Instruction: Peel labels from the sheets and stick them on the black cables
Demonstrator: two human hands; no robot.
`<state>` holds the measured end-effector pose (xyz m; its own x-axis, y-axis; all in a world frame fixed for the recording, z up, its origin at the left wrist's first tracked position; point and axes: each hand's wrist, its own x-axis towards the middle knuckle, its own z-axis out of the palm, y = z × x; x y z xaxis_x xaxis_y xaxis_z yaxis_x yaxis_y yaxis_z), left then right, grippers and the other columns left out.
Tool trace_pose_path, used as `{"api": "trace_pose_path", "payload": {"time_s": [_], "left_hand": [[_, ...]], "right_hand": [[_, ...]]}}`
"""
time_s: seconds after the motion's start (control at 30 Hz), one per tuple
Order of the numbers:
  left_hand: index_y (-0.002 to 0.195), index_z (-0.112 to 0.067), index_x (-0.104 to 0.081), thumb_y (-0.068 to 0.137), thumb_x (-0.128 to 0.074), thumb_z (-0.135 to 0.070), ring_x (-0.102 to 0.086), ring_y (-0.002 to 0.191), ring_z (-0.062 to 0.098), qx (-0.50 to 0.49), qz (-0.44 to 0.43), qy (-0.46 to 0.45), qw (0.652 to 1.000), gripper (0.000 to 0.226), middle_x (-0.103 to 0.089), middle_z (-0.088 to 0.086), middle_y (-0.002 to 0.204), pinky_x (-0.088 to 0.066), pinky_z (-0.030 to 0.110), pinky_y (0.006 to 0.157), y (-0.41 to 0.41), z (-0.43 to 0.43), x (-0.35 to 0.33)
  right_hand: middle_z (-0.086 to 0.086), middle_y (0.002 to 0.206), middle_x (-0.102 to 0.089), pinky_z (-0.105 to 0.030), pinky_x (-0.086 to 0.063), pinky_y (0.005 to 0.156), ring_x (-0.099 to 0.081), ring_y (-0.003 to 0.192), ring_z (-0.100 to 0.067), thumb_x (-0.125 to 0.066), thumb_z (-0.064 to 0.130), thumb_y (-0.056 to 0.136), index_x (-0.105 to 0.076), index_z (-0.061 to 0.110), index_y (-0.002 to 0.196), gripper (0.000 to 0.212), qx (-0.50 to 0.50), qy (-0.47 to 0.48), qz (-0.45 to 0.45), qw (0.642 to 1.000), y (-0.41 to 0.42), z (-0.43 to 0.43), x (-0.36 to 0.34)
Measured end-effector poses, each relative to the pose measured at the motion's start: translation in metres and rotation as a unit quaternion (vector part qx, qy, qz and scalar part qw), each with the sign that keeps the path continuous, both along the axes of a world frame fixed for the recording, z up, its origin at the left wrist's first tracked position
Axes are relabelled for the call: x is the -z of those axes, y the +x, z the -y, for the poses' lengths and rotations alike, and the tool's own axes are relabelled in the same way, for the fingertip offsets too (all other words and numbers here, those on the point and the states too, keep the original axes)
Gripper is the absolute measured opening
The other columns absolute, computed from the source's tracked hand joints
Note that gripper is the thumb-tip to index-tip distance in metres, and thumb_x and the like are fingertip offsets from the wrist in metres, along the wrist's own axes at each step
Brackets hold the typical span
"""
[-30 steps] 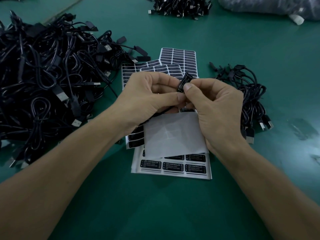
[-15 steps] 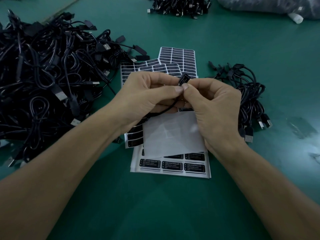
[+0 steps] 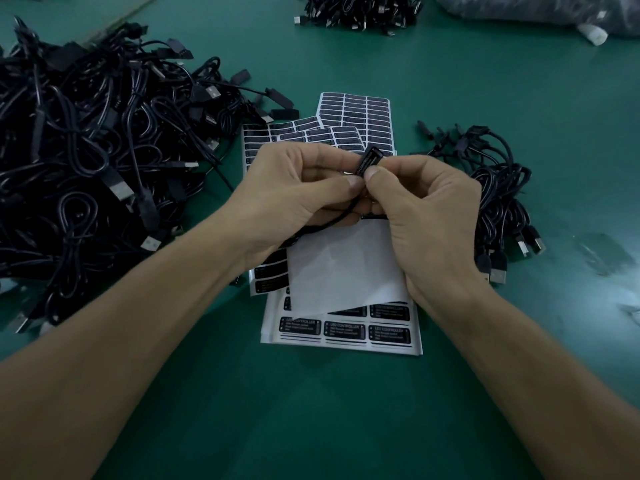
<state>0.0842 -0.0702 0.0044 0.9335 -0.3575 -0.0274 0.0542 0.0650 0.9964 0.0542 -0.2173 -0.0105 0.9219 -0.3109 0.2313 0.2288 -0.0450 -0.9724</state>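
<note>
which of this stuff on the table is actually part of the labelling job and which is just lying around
In the job: held cable, pinched by left hand and right hand; label sheets; left cable pile; right cable bundle.
Lying about: blank white sheet; grey plastic bag; white piece beside it.

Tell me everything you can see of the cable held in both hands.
The held cable is thin and black, ending in a small boxy module tilted up-right. The left hand and right hand pinch it below that module, thumbs meeting. Its cord trails down-left under the left palm, above the label sheets.
</note>
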Motion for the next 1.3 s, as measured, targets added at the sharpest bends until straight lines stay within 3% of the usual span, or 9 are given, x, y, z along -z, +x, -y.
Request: {"api": "trace_pose_path", "payload": {"time_s": [0.3,0.47,0.6,0.67,0.8,0.93,1.07,1.17,1.3], "left_hand": [[0.091,-0.014,-0.077,0.089,-0.069,0.001,-0.076,0.077,0.019,-0.008,0.012,-0.002,1.000,0.017,-0.078,0.012,0.087,-0.062,0.027,0.071,-0.0032,0.0021,-0.0018],[0.076,-0.022,-0.080,0.087,-0.072,0.000,-0.076,0.071,0.019,-0.035,0.040,0.014,0.998,0.027,-0.078,0.008,0.079,-0.060,0.025,0.064,-0.0055,0.0045,-0.0013],[0.079,-0.021,-0.078,0.086,-0.073,0.002,-0.075,0.067,0.020,-0.050,0.064,0.027,0.996,0.024,-0.077,0.010,0.077,-0.060,0.026,0.062,-0.0056,0.0050,-0.0004],[0.083,-0.017,-0.077,0.087,-0.072,0.002,-0.075,0.067,0.020,-0.052,0.072,0.036,0.995,0.021,-0.077,0.009,0.077,-0.060,0.025,0.061,-0.0054,0.0046,-0.0001],[0.087,-0.011,-0.074,0.087,-0.071,0.004,-0.075,0.067,0.020,-0.054,0.069,0.032,0.996,0.016,-0.076,0.011,0.077,-0.061,0.028,0.062,-0.0046,0.0042,0.0010],[0.090,-0.010,-0.075,0.089,-0.069,0.003,-0.075,0.069,0.023,-0.043,0.099,0.045,0.993,0.015,-0.076,0.013,0.078,-0.061,0.030,0.064,-0.0048,0.0047,0.0020],[0.089,-0.011,-0.076,0.089,-0.069,0.002,-0.072,0.066,0.017,-0.057,0.124,0.067,0.988,0.015,-0.075,0.011,0.075,-0.060,0.026,0.063,-0.0032,0.0033,0.0018],[0.086,-0.014,-0.073,0.090,-0.072,-0.004,-0.068,0.062,0.010,-0.063,0.174,0.102,0.977,0.010,-0.074,0.002,0.071,-0.056,0.021,0.059,-0.0035,0.0022,-0.0002],[0.085,-0.016,-0.074,0.090,-0.075,-0.020,-0.062,0.053,0.019,-0.062,0.259,0.178,0.947,0.007,-0.069,0.003,0.064,-0.053,0.031,0.050,-0.0052,0.0018,-0.0017]], "right_hand": [[0.003,0.069,-0.072,-0.019,-0.054,0.063,-0.068,0.063,-0.008,-0.073,0.005,0.083,-0.071,0.018,0.076,0.015,-0.004,0.009,0.000,1.000,-0.0004,0.0005,-0.0005],[0.007,0.067,-0.071,-0.016,-0.052,0.061,-0.066,0.061,-0.004,-0.075,0.008,0.082,-0.069,0.020,0.074,0.016,-0.006,-0.018,0.014,1.000,-0.0016,0.0002,-0.0002],[0.009,0.067,-0.070,-0.015,-0.051,0.059,-0.065,0.061,-0.002,-0.075,0.011,0.081,-0.069,0.022,0.074,0.015,-0.004,-0.030,0.014,0.999,-0.0023,0.0000,0.0001],[0.010,0.068,-0.070,-0.016,-0.052,0.061,-0.065,0.062,-0.003,-0.077,0.014,0.079,-0.067,0.021,0.078,0.012,0.003,-0.028,0.012,1.000,-0.0018,0.0007,0.0008],[0.016,0.067,-0.066,-0.022,-0.053,0.065,-0.064,0.064,-0.003,-0.082,0.017,0.075,-0.052,0.019,0.091,0.034,0.020,-0.006,-0.005,1.000,0.0002,0.0047,0.0017],[0.012,0.076,-0.072,-0.017,-0.054,0.065,-0.069,0.069,-0.004,-0.079,0.015,0.083,-0.063,0.018,0.104,0.027,-0.009,-0.014,0.008,1.000,0.0003,0.0039,0.0002],[0.008,0.076,-0.073,-0.020,-0.052,0.069,-0.064,0.068,-0.003,-0.075,0.021,0.089,-0.074,0.022,0.088,0.002,-0.018,-0.039,0.021,0.999,0.0018,0.0045,0.0000],[0.012,0.071,-0.070,-0.018,-0.049,0.067,-0.060,0.065,0.002,-0.070,0.022,0.093,-0.073,0.025,0.083,0.011,-0.018,-0.053,0.023,0.998,0.0019,0.0044,-0.0003],[0.015,0.065,-0.065,-0.015,-0.047,0.065,-0.057,0.063,0.002,-0.062,0.022,0.099,-0.072,0.022,0.080,0.022,-0.021,-0.069,0.035,0.997,0.0000,0.0037,-0.0041]]}}
